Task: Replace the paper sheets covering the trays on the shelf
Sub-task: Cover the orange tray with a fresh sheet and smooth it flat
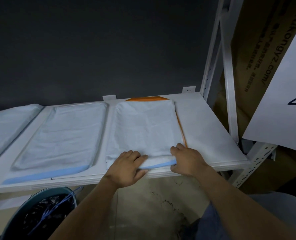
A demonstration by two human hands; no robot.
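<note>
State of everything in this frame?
Right sheet: over orange tray, near edge held.
Orange tray: covered, two edges showing.
Middle sheet: spread flat, untouched.
Left hand: grips right sheet.
Right hand: grips right sheet.
Bin: open, lined.

Open shelf (204, 129) is left right of the orange tray (145, 99) under its paper sheet (143, 129); beyond, passage is barred by the white upright (230, 101). A bin (28, 202) is set below, left.

3 paper-covered trays (3, 129) (62, 135) (143, 127); 2 hands (126, 168) (188, 161); 1 bin (45, 192); 1 numbered sheet (282, 101).
</note>
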